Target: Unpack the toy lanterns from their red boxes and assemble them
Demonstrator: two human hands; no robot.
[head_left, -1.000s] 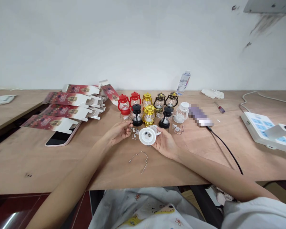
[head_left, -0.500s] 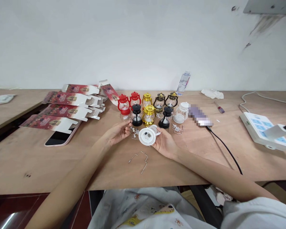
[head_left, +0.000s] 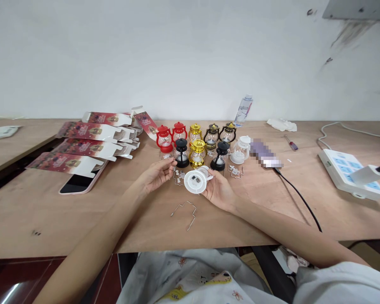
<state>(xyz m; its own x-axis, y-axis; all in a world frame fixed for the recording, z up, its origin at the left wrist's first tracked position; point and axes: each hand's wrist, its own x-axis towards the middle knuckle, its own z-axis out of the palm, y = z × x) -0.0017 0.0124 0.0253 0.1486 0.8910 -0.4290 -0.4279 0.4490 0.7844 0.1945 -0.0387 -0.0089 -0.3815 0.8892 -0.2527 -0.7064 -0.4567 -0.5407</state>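
Note:
My right hand point(head_left: 220, 191) grips a small white toy lantern point(head_left: 196, 180), tipped so its round base with the battery slot faces me. My left hand point(head_left: 156, 174) hovers just left of it with fingertips pinched together near small metal parts point(head_left: 178, 175) on the table; what it pinches is too small to name. Behind them stands a cluster of little lanterns: red point(head_left: 164, 139), gold point(head_left: 198, 153), black point(head_left: 181, 153) and a white one point(head_left: 240, 150). A bent wire handle point(head_left: 186, 210) lies on the table in front of my hands.
Flat red-and-white cartons point(head_left: 88, 145) are stacked at the left over a phone point(head_left: 77, 183). A power strip point(head_left: 351, 173) with a plugged adapter sits at the right, a black cable point(head_left: 299, 196) running across. A water bottle point(head_left: 243, 109), cloth point(head_left: 281, 124) and screwdriver point(head_left: 291, 143) lie at the back.
Almost nothing moved; my left hand's fingertips shifted slightly nearer the lantern base, and the white lantern stays in my right hand.

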